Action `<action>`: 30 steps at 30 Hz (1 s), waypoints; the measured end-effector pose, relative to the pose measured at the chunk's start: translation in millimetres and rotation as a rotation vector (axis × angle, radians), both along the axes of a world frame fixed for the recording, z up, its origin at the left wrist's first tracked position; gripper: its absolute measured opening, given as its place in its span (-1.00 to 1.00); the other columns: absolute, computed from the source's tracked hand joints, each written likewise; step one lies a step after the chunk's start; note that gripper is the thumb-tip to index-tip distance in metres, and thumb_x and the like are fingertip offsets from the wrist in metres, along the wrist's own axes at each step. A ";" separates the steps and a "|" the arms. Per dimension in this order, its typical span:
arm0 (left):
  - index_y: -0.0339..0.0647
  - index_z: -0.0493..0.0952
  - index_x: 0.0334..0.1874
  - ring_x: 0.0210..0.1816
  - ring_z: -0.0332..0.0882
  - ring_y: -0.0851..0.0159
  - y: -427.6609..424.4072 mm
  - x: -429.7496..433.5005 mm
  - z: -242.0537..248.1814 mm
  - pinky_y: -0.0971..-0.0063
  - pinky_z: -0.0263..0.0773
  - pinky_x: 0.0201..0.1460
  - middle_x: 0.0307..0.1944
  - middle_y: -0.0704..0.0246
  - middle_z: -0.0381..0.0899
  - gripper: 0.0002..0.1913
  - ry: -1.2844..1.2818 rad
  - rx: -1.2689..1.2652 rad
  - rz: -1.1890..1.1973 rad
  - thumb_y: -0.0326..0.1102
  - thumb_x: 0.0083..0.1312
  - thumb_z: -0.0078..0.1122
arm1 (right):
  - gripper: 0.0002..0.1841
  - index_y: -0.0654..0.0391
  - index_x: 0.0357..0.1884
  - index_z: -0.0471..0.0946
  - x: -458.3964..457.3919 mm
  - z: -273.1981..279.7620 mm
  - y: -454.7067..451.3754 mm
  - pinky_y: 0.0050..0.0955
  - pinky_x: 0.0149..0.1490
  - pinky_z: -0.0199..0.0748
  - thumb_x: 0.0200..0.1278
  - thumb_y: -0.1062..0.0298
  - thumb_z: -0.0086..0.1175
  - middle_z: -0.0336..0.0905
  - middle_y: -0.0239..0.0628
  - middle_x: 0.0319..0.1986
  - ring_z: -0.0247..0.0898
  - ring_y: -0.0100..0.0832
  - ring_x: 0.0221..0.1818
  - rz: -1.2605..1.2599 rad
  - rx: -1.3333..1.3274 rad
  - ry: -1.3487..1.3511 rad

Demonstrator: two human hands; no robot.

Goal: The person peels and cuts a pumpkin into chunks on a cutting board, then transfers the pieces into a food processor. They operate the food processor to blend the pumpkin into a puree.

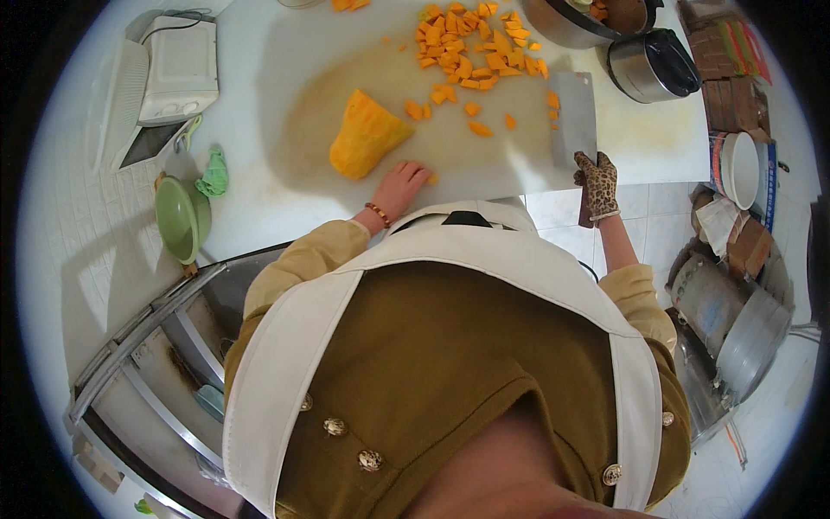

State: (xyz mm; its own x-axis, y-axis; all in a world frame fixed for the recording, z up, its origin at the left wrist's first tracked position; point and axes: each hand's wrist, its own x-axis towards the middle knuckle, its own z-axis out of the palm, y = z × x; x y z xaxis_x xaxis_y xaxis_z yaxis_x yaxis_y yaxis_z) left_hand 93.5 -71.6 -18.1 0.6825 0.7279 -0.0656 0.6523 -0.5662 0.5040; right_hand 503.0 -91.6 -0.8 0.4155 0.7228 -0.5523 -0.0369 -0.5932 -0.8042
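Note:
My gloved right hand (598, 188), in a leopard-print glove, grips the handle of a broad cleaver (573, 120) at the right of the cutting surface. A few orange bits cling near the blade's left edge. My bare left hand (403, 187), with a beaded bracelet at the wrist, rests at the near edge of the white work surface (246, 194). Just beyond it lies a large peeled chunk of what looks like pumpkin (366, 136). Many cut pumpkin pieces (460, 45) are heaped at the far middle, with several loose ones scattered nearer.
A metal pot (570, 26) with food in it and a steel container with a black top (648, 68) stand at the far right. A green basin (178, 217), a green cloth (214, 172) and a white appliance (180, 71) are on the left. A white bucket (741, 170) stands beyond the right edge.

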 end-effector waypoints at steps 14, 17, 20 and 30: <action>-0.23 0.52 -0.05 -0.16 0.51 0.07 74.5 104.1 -24.2 0.28 0.45 -0.12 -0.18 0.17 0.51 -0.73 -0.225 0.100 0.695 -0.45 0.18 0.16 | -0.70 0.24 -0.25 0.54 -51.9 15.3 4.6 -0.27 -0.26 0.46 0.25 0.16 0.05 0.58 -0.11 -0.34 0.51 -0.18 -0.36 0.534 0.254 -0.736; -0.24 0.52 -0.10 -0.17 0.50 0.08 67.3 99.2 -23.0 0.28 0.45 -0.11 -0.10 0.18 0.46 -0.77 -0.358 0.172 0.843 -0.46 0.17 0.16 | -0.82 0.15 -0.27 0.52 -77.3 31.7 3.1 -0.23 -0.29 0.50 0.26 0.29 -0.06 0.57 -0.16 -0.34 0.55 -0.14 -0.33 0.812 0.302 -0.993; -0.25 0.51 -0.14 -0.17 0.48 0.07 55.4 91.9 -18.0 0.26 0.43 -0.06 -0.07 0.19 0.43 -0.79 -0.454 0.008 0.876 -0.46 0.15 0.17 | -0.82 0.16 -0.20 0.50 -94.6 44.2 4.0 -0.23 -0.32 0.49 0.24 0.40 -0.11 0.53 -0.11 -0.19 0.56 -0.12 -0.32 1.026 0.234 -1.017; -0.29 0.52 -0.23 -0.15 0.47 0.01 61.5 98.4 -27.7 0.22 0.44 -0.09 -0.17 0.17 0.49 -0.86 -0.289 0.158 0.647 -0.45 0.17 0.15 | -0.63 0.19 0.08 0.41 -142.2 38.0 18.4 -0.17 -0.12 0.53 0.20 0.47 -0.15 0.50 0.04 -0.01 0.56 -0.08 -0.12 1.157 0.015 -0.982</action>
State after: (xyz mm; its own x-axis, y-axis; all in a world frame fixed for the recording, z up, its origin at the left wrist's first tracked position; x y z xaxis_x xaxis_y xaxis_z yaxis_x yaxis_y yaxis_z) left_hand 191.9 -10.1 -45.9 0.0865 0.9776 0.1919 0.7342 -0.1927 0.6510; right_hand 360.8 -73.2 37.2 -0.1794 0.9022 -0.3922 0.9672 0.0889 -0.2377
